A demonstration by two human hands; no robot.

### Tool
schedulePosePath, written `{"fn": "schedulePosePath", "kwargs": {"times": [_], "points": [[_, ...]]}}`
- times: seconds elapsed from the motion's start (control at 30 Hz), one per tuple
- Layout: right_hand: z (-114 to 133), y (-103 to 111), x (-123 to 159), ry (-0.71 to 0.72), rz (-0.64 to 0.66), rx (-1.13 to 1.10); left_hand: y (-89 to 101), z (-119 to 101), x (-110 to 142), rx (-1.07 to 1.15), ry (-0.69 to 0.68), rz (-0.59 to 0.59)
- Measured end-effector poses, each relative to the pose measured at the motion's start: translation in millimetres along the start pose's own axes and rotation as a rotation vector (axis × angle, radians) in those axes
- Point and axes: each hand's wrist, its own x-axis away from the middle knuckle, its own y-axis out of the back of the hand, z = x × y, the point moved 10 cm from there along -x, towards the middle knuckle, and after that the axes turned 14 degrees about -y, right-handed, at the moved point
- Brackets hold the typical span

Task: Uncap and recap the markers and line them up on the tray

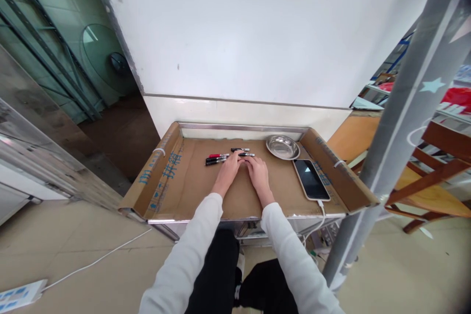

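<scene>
Left hand [228, 168] and right hand [258, 172] side by side, flat and unclenched on a cardboard-lined table [191, 191], fingertips touching pens [224, 156] at 12 o'clock, steel bowl [282, 147] at 2 o'clock, phone [311, 179] at 3 o'clock by the raised edge, bare cardboard at 9 o'clock.

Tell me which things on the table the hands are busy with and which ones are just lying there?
Busy with:
- left hand and right hand, resting side by side, fingers at the pens
- slim black pens with one red-capped pen, lying in a row on the cardboard-lined table

Just lying there:
- round shiny metal bowl
- black-screened phone with a white cable
</scene>
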Motion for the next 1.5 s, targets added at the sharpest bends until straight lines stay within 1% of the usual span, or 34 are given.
{"fn": "schedulePosePath", "kwargs": {"times": [0.1, 0.2, 0.3, 0.43, 0.53, 0.6, 0.73, 0.87, 0.97, 1.13, 1.2, 1.3, 1.4, 1.5], "points": [[-6.3, 3.5, -0.5, -0.059, -0.048, 0.040, -1.7, -0.9, -2.4, -0.072, -0.024, 0.003], [-19.0, 9.9, -1.3, -0.165, -0.123, 0.035, -10.0, -2.2, -4.9, -0.168, -0.077, 0.057], [-31.8, 15.6, -0.5, -0.265, -0.181, 0.006, -15.7, -1.8, -4.4, -0.237, -0.096, 0.099], [-38.7, 19.4, 4.1, -0.312, -0.197, -0.005, -15.3, -6.1, 2.0, -0.280, -0.099, 0.146], [-41.8, 21.9, 9.3, -0.321, -0.199, 0.003, -13.3, -12.5, 10.6, -0.266, -0.112, 0.191], [-40.1, 22.7, 11.9, -0.292, -0.192, 0.008, -4.4, -11.7, 16.3, -0.259, -0.068, 0.152], [-23.5, 19.7, 14.8, -0.154, -0.135, 0.022, 15.0, -3.7, 24.5, -0.271, 0.053, 0.043], [-7.7, 17.3, 17.5, -0.059, -0.085, 0.009, 20.7, -2.1, 24.6, -0.260, 0.064, 0.008], [-4.6, 18.7, 18.6, -0.048, -0.082, -0.008, 19.3, -4.6, 23.3, -0.237, 0.033, 0.015], [-11.3, 26.1, 18.8, -0.098, -0.147, -0.032, 21.8, -5.1, 25.5, -0.213, 0.052, -0.003], [-11.0, 25.2, 18.5, -0.087, -0.141, -0.049, 22.9, -8.0, 25.6, -0.200, 0.038, -0.009], [-3.9, 20.6, 19.0, -0.018, -0.087, -0.109, 25.2, -12.1, 25.3, -0.186, 0.020, -0.020], [12.5, 15.2, 23.8, 0.120, 0.003, -0.195, 28.9, -14.4, 26.2, -0.181, 0.019, -0.035], [29.1, 7.3, 31.6, 0.249, 0.130, -0.249, 39.2, -12.4, 32.8, -0.235, 0.084, -0.087]]}}
